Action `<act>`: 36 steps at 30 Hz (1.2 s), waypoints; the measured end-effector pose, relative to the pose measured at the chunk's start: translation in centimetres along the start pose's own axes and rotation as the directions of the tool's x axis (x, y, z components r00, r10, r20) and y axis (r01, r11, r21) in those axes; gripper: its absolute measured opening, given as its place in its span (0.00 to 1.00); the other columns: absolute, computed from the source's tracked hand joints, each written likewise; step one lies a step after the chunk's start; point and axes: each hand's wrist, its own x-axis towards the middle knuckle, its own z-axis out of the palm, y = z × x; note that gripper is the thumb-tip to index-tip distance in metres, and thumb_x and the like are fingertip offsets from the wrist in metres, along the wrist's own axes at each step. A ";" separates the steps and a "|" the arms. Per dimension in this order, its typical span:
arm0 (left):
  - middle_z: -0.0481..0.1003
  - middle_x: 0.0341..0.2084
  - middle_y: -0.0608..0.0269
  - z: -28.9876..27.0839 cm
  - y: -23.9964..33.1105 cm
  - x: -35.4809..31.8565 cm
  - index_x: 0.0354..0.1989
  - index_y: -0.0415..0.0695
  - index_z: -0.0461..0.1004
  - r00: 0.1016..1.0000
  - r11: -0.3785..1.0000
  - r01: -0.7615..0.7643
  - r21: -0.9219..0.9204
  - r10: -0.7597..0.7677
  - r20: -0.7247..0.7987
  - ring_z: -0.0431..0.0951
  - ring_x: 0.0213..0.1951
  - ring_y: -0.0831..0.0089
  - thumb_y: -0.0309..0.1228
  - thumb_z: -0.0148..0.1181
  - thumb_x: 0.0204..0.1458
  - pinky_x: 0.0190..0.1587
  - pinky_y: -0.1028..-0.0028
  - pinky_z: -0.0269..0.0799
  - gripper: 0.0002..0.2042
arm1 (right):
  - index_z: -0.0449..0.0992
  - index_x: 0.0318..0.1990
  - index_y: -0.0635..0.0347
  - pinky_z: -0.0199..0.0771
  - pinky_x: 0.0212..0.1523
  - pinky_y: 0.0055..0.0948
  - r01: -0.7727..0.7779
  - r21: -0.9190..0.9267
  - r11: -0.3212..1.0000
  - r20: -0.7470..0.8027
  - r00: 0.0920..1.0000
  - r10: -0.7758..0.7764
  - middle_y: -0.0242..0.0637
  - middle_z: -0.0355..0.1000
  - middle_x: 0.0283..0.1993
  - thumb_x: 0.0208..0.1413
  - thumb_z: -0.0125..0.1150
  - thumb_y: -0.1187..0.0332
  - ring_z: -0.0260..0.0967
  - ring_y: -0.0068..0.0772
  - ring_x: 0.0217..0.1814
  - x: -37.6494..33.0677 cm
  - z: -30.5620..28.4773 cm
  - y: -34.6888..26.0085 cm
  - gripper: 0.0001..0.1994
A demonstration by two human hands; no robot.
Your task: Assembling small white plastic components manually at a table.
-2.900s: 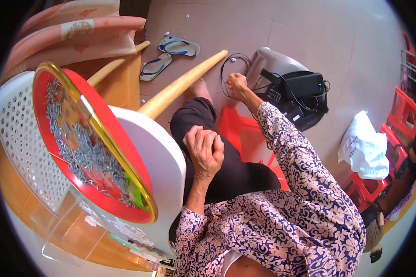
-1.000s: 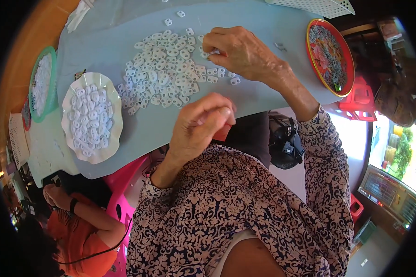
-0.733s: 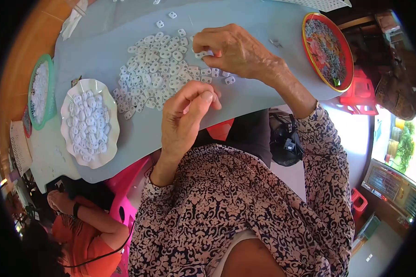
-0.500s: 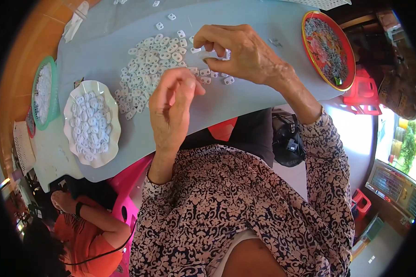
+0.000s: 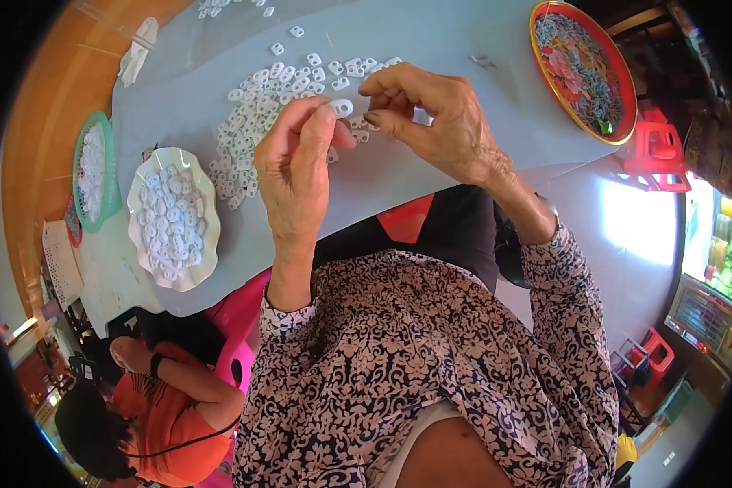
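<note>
My left hand (image 5: 294, 167) is raised over the table edge, its thumb and forefinger pinching a small white oval plastic piece (image 5: 342, 107) with holes in it. Facing it from the right, my right hand (image 5: 435, 122) has bent fingers, with a gap between thumb and forefinger; nothing shows gripped at its tips. Beneath and behind both hands lies a loose spread of similar white plastic pieces (image 5: 252, 118) on the grey-blue table (image 5: 455, 41). My hands partly cover these pieces.
A scalloped white dish (image 5: 210, 244) of white pieces stands left, beyond it a green basket (image 5: 112, 191) with more. A red round tray (image 5: 626, 89) holds many small grey parts at far right. A person in orange (image 5: 179, 431) sits at lower left. Red stools (image 5: 659, 150) stand right.
My right hand has drawn back from the pieces, slightly down and right. My left hand has turned, and a white plastic piece now shows at its fingertips. The view has shifted slightly.
</note>
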 end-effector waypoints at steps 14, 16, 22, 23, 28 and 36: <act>0.69 0.19 0.69 0.9 0.3 -0.7 0.33 0.38 0.71 0.991 0.959 -0.121 0.257 0.102 0.085 0.62 0.22 0.83 0.29 0.51 0.57 0.25 0.80 0.58 0.07 | 0.74 0.41 0.66 0.70 0.33 0.18 -0.125 0.363 0.923 0.069 0.992 0.107 0.33 0.74 0.32 0.53 0.56 0.78 0.69 0.17 0.32 -0.8 0.7 0.2 0.08; 0.67 0.19 0.69 0.7 -0.4 -0.9 0.34 0.38 0.71 0.987 0.938 -0.154 0.310 0.133 0.088 0.61 0.22 0.82 0.29 0.50 0.57 0.25 0.78 0.58 0.07 | 0.74 0.40 0.66 0.70 0.32 0.18 -0.118 0.320 0.940 0.065 0.993 0.103 0.33 0.74 0.31 0.53 0.56 0.78 0.69 0.17 0.31 -0.9 0.8 0.3 0.07; 0.68 0.22 0.69 0.6 -0.5 -1.6 0.37 0.37 0.71 0.992 0.959 -0.121 0.258 0.109 0.059 0.63 0.26 0.81 0.31 0.48 0.58 0.29 0.79 0.60 0.09 | 0.76 0.38 0.65 0.70 0.28 0.20 -0.041 0.188 0.981 0.083 0.996 0.026 0.33 0.73 0.27 0.52 0.57 0.77 0.68 0.18 0.27 -0.2 -0.1 -0.3 0.06; 0.69 0.24 0.70 0.7 -0.5 -1.6 0.38 0.36 0.71 0.995 0.969 -0.089 0.232 0.077 0.060 0.64 0.28 0.82 0.32 0.48 0.58 0.31 0.80 0.61 0.11 | 0.76 0.37 0.64 0.69 0.27 0.21 -0.029 0.166 0.986 0.054 0.998 0.020 0.33 0.73 0.26 0.53 0.57 0.76 0.68 0.19 0.25 0.0 -0.2 -0.2 0.05; 0.71 0.22 0.67 -0.2 -0.6 -2.0 0.38 0.35 0.72 0.989 0.966 -0.102 0.237 0.071 0.133 0.66 0.24 0.84 0.29 0.51 0.57 0.27 0.83 0.61 0.08 | 0.75 0.35 0.64 0.68 0.25 0.25 0.120 -0.266 0.957 -0.080 0.986 -0.146 0.38 0.72 0.27 0.52 0.59 0.74 0.66 0.24 0.22 1.7 -1.6 2.1 0.05; 0.72 0.24 0.62 -0.4 -1.7 -2.4 0.37 0.36 0.71 0.969 0.946 -0.206 0.249 0.162 0.186 0.71 0.23 0.77 0.26 0.54 0.55 0.26 0.78 0.66 0.06 | 0.75 0.33 0.60 0.71 0.40 0.40 0.220 -0.498 0.839 0.206 0.970 -0.131 0.40 0.73 0.38 0.51 0.55 0.71 0.70 0.45 0.38 5.0 -3.7 4.1 0.05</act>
